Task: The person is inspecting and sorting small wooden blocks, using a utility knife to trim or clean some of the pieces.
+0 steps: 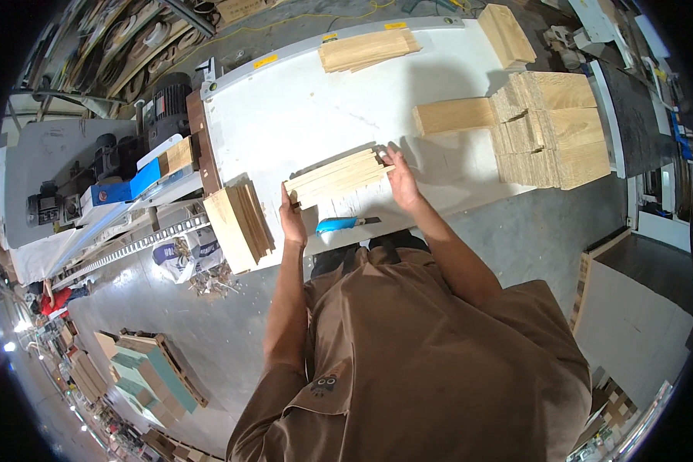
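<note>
A bundle of thin, pale wooden slats (339, 177) lies crosswise between my hands at the near side of the white tabletop (285, 115). My left hand (292, 222) closes on its left end. Around the right end are the fingers of my right hand (402, 181), with the thumb along the slat ends. The slats sit slightly uneven at that end. Just in front of me, by the near table edge, rests a blue-handled cutting tool (337, 224) with a dark, narrow end. Left of my left hand stands a stack of wooden boards (239, 227).
Large board stacks (570, 131) occupy the table's right end, a single board (454, 115) jutting from them. More slats (369, 50) and a long spirit level (254, 63) lie along the far edge. A wooden block (507, 37) stands far right. Machinery with a motor (169, 108) adjoins the left side.
</note>
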### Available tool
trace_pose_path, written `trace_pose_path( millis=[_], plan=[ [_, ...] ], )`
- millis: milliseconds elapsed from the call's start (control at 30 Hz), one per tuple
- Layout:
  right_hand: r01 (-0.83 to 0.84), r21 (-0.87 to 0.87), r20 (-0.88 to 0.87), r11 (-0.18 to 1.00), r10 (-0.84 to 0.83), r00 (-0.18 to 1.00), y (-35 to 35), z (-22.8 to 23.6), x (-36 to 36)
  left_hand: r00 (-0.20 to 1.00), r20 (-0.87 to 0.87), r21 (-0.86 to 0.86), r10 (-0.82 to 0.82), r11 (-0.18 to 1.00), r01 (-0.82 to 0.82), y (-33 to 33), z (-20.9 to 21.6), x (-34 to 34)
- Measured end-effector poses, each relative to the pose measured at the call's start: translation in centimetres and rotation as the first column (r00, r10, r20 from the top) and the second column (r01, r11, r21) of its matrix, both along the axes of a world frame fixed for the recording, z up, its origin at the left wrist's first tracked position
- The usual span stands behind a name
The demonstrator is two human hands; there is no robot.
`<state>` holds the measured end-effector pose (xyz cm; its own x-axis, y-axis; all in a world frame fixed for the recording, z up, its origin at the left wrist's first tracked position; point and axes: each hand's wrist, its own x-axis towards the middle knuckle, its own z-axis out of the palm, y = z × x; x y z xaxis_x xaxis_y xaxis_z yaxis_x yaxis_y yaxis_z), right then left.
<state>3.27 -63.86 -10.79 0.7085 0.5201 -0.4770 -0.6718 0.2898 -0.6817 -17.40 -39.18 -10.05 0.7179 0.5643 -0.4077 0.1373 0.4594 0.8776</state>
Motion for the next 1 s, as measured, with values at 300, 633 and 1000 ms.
trace_pose_path(
  millis=[300, 633, 1000],
  plan=[
    [0.002, -0.043, 0.075, 0.999, 0.001, 0.997, 0.6, 0.2, -0.8, 0.998, 0.0, 0.033, 0.065, 0.997, -0.065, -0.8, 1.9, 0.5],
    [-0.089, -0.09, 0.067, 0.992, 0.096, 0.993, 1.6, 1.8, -2.2, 0.994, 0.038, 0.013, 0.1, 0.995, -0.101, -1.1, 2.0, 0.5],
    [-0.052, 0.032, 0.158, 0.998, 0.047, 0.986, 1.3, -1.2, -1.6, 0.985, -0.127, -0.023, 0.116, 0.993, -0.119, -1.4, 1.1, 0.6]
  ],
)
